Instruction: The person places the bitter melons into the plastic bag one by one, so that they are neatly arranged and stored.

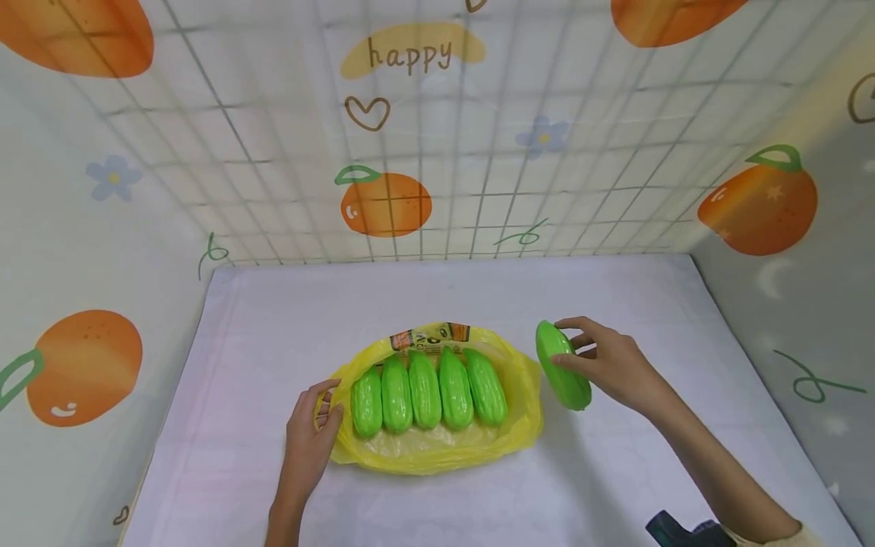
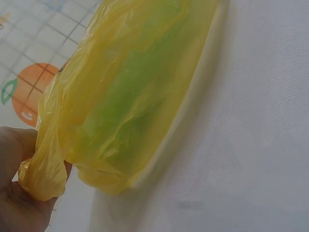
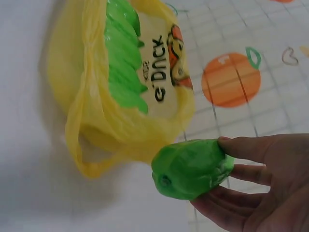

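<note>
My right hand (image 1: 615, 368) holds a glossy green, ridged bitter melon (image 1: 557, 353) between thumb and fingers, up off the table just right of a yellow plastic bag (image 1: 525, 414). In the right wrist view the bitter melon (image 3: 186, 171) points its stem end toward the camera. The bag lies with its mouth wide, and several like bitter melons (image 1: 425, 391) sit side by side in it. At the bag's left end, my left hand (image 1: 311, 437) pinches the gathered plastic. The left wrist view shows that bunched yellow film (image 2: 46, 169) between thumb and fingers.
The table (image 1: 260, 319) is covered in white cloth. A printed curtain (image 1: 588, 190) with oranges and a grid stands behind it, and side walls rise at left and right. A dark object (image 1: 683, 530) shows beside the right sleeve at the bottom edge.
</note>
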### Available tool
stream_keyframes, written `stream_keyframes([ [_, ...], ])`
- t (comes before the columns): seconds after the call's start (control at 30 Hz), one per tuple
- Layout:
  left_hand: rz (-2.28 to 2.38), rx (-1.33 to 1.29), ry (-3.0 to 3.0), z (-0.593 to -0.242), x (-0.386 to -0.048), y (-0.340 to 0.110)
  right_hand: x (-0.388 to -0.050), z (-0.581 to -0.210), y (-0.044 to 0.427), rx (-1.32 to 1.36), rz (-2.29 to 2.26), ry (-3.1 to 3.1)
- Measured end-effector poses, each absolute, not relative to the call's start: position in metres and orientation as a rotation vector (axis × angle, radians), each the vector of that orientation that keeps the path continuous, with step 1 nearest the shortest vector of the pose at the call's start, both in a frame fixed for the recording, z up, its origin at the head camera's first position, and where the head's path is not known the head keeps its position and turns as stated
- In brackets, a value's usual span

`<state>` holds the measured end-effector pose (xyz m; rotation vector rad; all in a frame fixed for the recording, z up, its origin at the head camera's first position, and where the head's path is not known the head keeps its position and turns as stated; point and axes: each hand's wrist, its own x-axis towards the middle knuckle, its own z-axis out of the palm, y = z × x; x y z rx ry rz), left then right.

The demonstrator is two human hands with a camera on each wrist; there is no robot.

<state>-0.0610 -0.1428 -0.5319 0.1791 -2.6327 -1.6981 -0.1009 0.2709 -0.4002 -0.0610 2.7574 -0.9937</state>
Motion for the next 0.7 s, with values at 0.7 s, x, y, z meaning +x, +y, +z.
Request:
stream_keyframes([
  [0.7,-1.683,0.144,-2.64,-0.532,-0.061,-0.142,-0.107,-0.417,0.196,-0.212,-1.092,2.592],
])
